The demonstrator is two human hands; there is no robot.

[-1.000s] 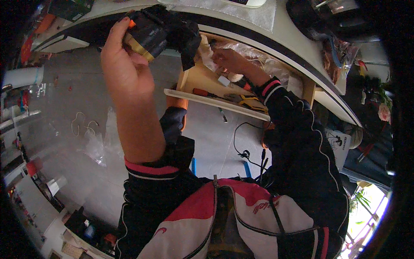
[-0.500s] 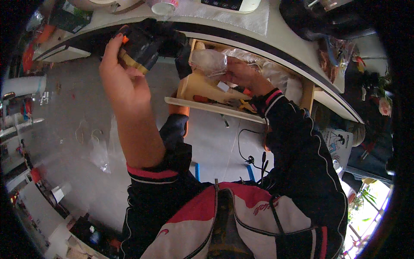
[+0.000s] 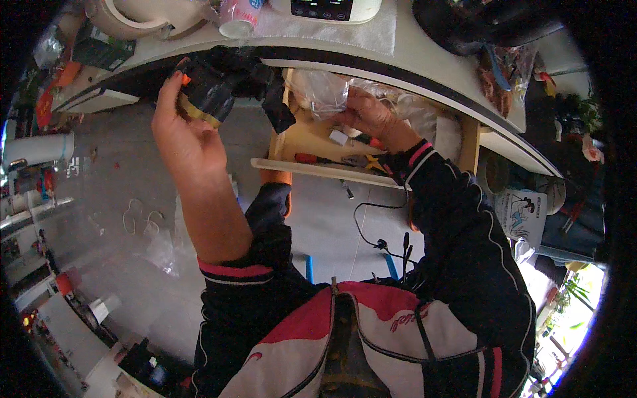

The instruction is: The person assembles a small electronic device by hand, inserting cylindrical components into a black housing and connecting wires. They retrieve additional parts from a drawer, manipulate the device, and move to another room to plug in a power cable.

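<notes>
My left hand (image 3: 189,136) is closed around a bulky black device (image 3: 211,93) with an orange spot and a yellowish edge, held up left of the drawer. Its exact kind does not show. My right hand (image 3: 368,113) pinches a clear plastic bag (image 3: 317,89) over the pulled-out wooden drawer (image 3: 312,138). What the bag contains cannot be made out. Below that hand in the drawer lie a small white box (image 3: 338,136), a red-handled screwdriver (image 3: 310,158) and pliers with yellow-and-black handles (image 3: 363,161). More clear plastic packaging (image 3: 418,109) fills the drawer's back right part.
Above the drawer runs a countertop (image 3: 279,30) with a pink-and-white cup (image 3: 240,18) and a white appliance (image 3: 325,8). A black cable (image 3: 361,225) trails over the grey tiled floor. A white printed bag (image 3: 521,215) stands on the right.
The black device has dipped slightly in the view, and the plastic bag has shifted a little. The counter objects sit slightly lower and farther left as the view moves. Both hands keep their hold.
</notes>
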